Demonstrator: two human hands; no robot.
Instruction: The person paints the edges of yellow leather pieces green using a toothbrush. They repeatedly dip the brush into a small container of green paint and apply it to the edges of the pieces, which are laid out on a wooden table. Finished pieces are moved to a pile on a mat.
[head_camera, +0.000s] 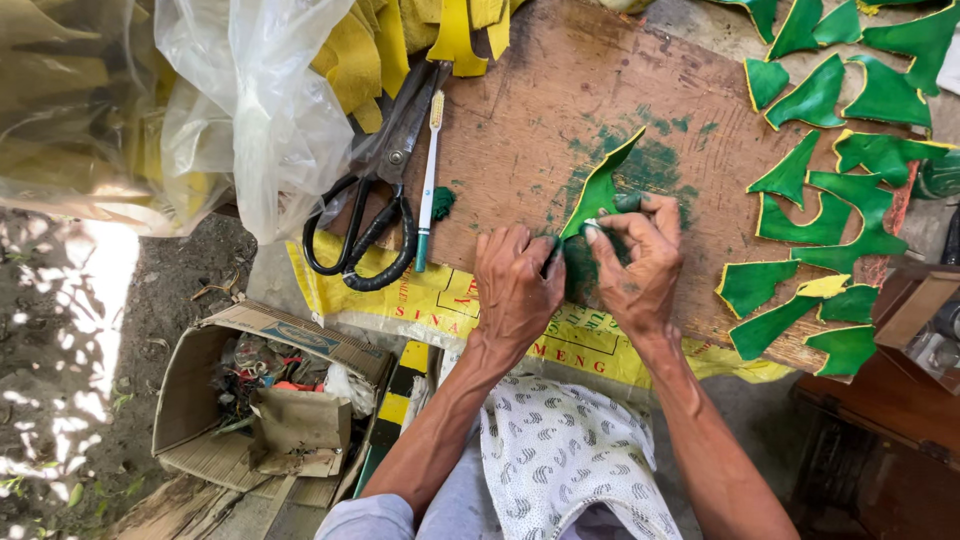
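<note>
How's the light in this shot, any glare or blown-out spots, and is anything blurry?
Head view: soft, even daylight on the brown wooden board; glare on the clear plastic bag; dappled sun blows out the dirt ground at left; both hands, left hand and right hand, and the green painted cutout piece look sharp.

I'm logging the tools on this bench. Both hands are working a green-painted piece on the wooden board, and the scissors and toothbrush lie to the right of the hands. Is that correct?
Not quite: the head view shows the scissors and toothbrush lying to the left of the hands, not the right. The rest holds: the left hand and right hand both work a green-painted piece on the wooden board.
</note>
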